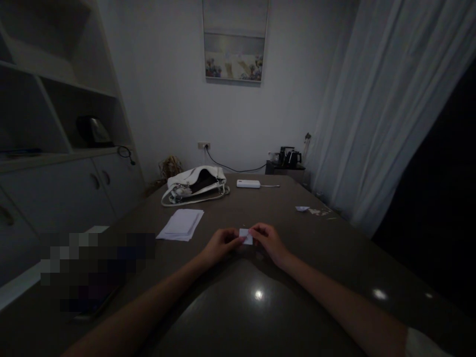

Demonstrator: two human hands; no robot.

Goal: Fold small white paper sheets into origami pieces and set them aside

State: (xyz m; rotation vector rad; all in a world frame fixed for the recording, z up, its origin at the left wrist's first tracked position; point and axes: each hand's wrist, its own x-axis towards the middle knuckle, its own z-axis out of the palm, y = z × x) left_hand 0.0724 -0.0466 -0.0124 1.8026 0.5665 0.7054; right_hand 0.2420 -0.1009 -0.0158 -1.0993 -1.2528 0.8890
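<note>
A small white piece of paper [244,237], roughly square, is pinched between my two hands just above the dark table. My left hand [222,243] grips its left side with thumb and fingers. On the other side, my right hand [270,243] is closed on the paper's right edge. Whether the paper is folded in layers is too small to tell. To the left of my hands lies a stack of white paper sheets [182,224]. A small folded paper shape [302,208] rests to the right, beside several paper scraps [320,212].
A white handbag [197,183] sits at the table's far left. Behind my hands lies a white power bank [248,184] with a short cable. The dark glossy table [253,317] reaches toward the wall. A pixelated patch hides its left front. Sheer curtains [342,109] hang on the right.
</note>
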